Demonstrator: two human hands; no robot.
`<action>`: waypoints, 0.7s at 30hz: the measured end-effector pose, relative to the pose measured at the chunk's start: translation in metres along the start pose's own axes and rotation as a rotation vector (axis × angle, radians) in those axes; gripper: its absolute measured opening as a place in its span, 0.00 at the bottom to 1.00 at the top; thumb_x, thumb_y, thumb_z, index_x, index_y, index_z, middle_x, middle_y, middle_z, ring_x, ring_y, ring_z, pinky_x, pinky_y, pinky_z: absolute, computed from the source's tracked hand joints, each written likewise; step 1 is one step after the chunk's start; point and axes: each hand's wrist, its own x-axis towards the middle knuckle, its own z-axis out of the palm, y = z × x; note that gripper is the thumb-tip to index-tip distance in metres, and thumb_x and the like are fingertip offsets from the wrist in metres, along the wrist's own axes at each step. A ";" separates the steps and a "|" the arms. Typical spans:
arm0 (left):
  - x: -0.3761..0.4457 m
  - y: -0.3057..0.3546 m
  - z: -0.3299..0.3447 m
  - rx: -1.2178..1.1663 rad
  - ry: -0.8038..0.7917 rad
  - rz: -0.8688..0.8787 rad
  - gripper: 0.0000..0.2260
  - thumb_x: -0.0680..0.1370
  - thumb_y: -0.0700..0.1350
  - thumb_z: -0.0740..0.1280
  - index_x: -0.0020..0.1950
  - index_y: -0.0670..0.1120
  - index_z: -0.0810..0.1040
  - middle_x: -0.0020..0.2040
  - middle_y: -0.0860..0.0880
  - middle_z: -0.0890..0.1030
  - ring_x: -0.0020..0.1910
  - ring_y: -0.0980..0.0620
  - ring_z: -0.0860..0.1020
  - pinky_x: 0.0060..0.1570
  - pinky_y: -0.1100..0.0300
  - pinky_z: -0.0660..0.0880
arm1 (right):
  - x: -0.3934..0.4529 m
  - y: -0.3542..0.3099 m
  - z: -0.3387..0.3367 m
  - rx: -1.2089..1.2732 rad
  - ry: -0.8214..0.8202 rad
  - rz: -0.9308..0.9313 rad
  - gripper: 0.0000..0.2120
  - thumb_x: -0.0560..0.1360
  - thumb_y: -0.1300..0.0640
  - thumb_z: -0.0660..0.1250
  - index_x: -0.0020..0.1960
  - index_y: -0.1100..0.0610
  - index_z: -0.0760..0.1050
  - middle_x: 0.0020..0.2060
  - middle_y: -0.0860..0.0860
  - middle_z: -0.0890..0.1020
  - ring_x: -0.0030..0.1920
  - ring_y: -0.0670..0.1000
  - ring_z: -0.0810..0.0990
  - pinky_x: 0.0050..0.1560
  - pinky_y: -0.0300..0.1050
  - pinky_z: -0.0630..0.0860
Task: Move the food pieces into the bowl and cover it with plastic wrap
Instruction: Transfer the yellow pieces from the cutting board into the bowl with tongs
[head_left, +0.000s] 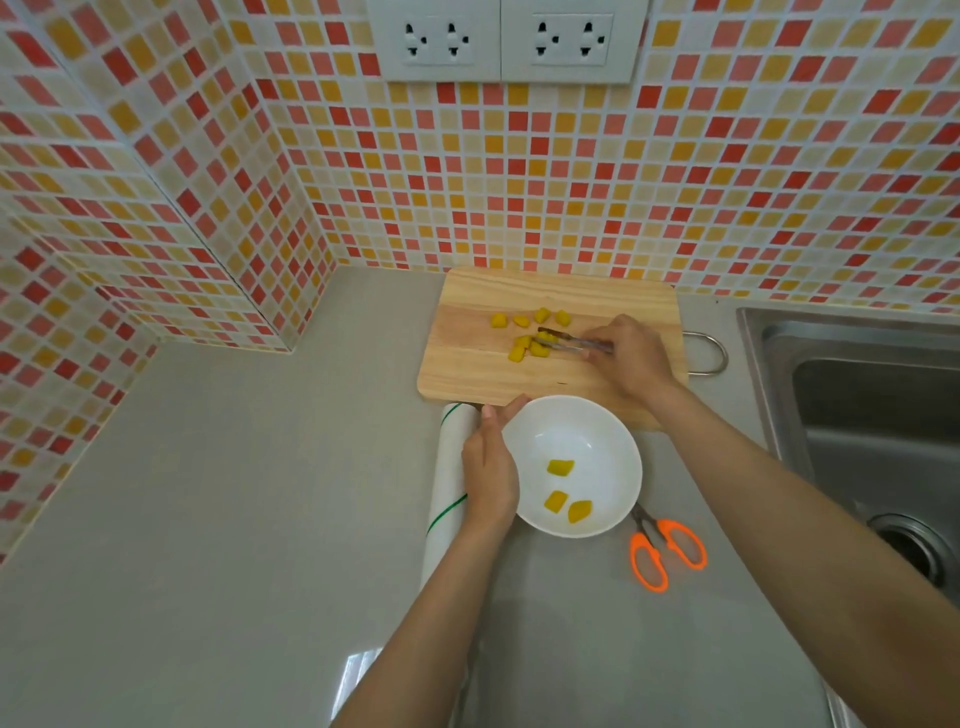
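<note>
A white bowl (597, 436) sits on the grey counter just in front of a wooden cutting board (478, 374). Three yellow food pieces (560, 467) lie in the bowl. Several more yellow pieces (521, 321) are scattered on the board. My right hand (631, 358) holds metal tongs (571, 340) over the board, their tips at a piece near the board's middle. My left hand (491, 465) rests flat against the bowl's left rim. A roll of plastic wrap (449, 478) lies to the left of the bowl, partly under my left hand.
Orange-handled scissors (665, 551) lie on the counter right of the bowl. A steel sink (857, 395) fills the right side. Mosaic tiled walls with two sockets (501, 41) stand behind the board. Grey counter (234, 493) spreads to the left.
</note>
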 end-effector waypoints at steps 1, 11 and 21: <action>0.000 0.000 0.000 -0.001 0.000 0.003 0.21 0.83 0.51 0.49 0.48 0.54 0.82 0.49 0.56 0.83 0.48 0.61 0.80 0.46 0.69 0.75 | -0.002 0.000 -0.001 0.008 0.010 -0.010 0.13 0.74 0.54 0.67 0.57 0.54 0.80 0.48 0.59 0.80 0.51 0.60 0.77 0.55 0.54 0.72; -0.001 0.000 0.001 -0.015 0.005 0.011 0.21 0.83 0.51 0.49 0.50 0.52 0.82 0.49 0.54 0.83 0.51 0.55 0.80 0.47 0.66 0.75 | -0.099 -0.007 -0.041 0.273 0.164 -0.119 0.11 0.71 0.61 0.70 0.54 0.60 0.81 0.41 0.56 0.79 0.40 0.53 0.78 0.43 0.39 0.71; -0.004 0.000 0.000 -0.020 -0.009 0.010 0.22 0.83 0.52 0.48 0.55 0.50 0.82 0.55 0.51 0.83 0.54 0.54 0.79 0.50 0.66 0.74 | -0.120 0.000 -0.055 0.300 0.175 -0.111 0.18 0.69 0.60 0.73 0.59 0.59 0.79 0.42 0.54 0.75 0.35 0.52 0.74 0.42 0.35 0.72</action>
